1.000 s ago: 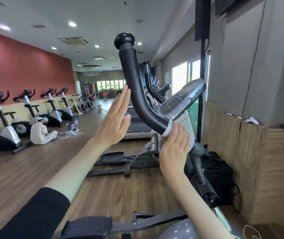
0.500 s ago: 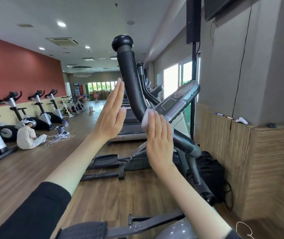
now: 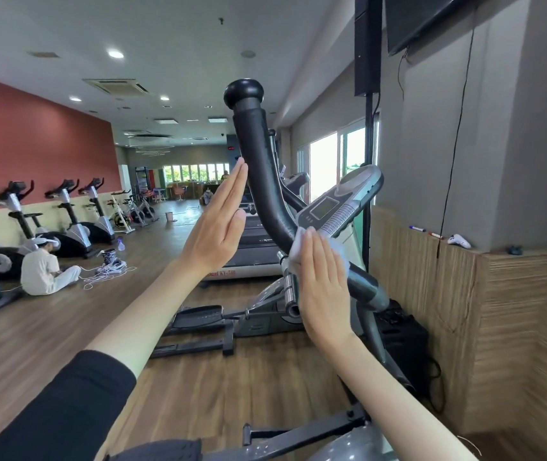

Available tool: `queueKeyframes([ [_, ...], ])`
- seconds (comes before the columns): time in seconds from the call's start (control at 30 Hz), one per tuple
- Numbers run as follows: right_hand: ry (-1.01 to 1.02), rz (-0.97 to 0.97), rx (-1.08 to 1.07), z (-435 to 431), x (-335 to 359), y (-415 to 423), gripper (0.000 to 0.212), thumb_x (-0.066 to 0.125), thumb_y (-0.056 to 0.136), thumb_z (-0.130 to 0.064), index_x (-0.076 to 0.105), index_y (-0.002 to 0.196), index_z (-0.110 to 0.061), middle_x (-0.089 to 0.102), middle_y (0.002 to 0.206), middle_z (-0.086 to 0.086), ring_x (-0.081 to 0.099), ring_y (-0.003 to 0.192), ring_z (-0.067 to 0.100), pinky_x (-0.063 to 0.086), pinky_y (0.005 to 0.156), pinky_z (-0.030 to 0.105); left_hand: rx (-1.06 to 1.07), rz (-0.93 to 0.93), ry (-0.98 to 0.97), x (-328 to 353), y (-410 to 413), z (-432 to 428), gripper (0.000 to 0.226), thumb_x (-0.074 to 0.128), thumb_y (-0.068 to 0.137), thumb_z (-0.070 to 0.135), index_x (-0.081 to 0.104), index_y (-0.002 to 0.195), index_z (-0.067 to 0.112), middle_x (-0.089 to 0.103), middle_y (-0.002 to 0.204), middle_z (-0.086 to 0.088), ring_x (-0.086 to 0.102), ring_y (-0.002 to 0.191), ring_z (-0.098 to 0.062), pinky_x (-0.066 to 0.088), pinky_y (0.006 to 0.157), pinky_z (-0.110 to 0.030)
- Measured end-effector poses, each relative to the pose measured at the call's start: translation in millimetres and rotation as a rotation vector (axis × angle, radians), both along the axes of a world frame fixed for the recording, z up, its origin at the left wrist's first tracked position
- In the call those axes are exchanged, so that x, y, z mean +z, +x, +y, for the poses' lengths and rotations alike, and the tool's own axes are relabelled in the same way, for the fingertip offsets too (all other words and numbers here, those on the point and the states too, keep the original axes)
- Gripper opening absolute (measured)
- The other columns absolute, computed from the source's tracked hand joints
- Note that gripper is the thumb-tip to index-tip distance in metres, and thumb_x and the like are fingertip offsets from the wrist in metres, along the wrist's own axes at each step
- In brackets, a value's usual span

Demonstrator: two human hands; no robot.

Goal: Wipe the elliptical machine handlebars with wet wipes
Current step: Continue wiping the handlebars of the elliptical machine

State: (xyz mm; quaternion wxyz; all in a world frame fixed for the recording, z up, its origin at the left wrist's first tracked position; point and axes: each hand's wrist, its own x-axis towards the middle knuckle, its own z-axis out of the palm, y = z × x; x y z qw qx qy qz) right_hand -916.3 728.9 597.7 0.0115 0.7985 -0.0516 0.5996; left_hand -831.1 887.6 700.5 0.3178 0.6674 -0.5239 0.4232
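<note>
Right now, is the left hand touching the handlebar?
Cannot tell. In the head view the left hand is open, fingertips overlapping the handlebar's edge; no gap visible.

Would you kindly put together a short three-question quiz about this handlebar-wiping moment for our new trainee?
1. True or false: the left hand grips the handlebar.
2. Which hand presses the wet wipe to the bar? A) left B) right C) both
3. Fill in: the console lies to the ___ of the handlebar in the picture.

Key: 1. False; it is held open and flat beside the bar. 2. B, the right hand. 3. Right.
</note>
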Motion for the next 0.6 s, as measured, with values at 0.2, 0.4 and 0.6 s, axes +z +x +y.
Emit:
queueKeyframes([
  [0.2, 0.057, -0.092, 0.042, 46, 43, 21, 0.053, 0.04, 0.095, -0.006, 0.024, 0.145, 0.001, 0.033, 0.149, 0.016, 0.031, 0.138, 0.023, 0.009, 0.119, 0.03, -0.037, -0.036, -0.09, 4, 2, 1, 0.052, 0.022, 0.098, 0.016, 0.023, 0.147, -0.003, 0.03, 0.153, -0.016, 0.033, 0.141, -0.024, 0.025, 0.118, -0.033],
  [0.4, 0.044, -0.077, 0.039, 45, 43, 19, 0.053, 0.035, 0.093, -0.004, 0.026, 0.146, -0.002, 0.029, 0.152, 0.013, 0.027, 0.14, 0.021, 0.018, 0.117, 0.033, -0.022, -0.074, -0.074, 6, 6, 2, 0.051, 0.023, 0.098, 0.014, 0.028, 0.144, -0.008, 0.032, 0.151, -0.017, 0.031, 0.141, -0.024, 0.024, 0.118, -0.031],
  [0.6, 0.02, -0.031, 0.099, 15, 15, 6, 0.076, 0.054, 0.077, 0.012, 0.026, 0.145, -0.008, 0.029, 0.145, 0.011, 0.031, 0.13, 0.025, 0.026, 0.11, 0.037, -0.022, -0.081, -0.078, 4, 9, -1, 0.052, 0.023, 0.097, 0.012, 0.026, 0.145, -0.007, 0.027, 0.152, -0.012, 0.022, 0.144, -0.008, 0.019, 0.118, -0.022],
])
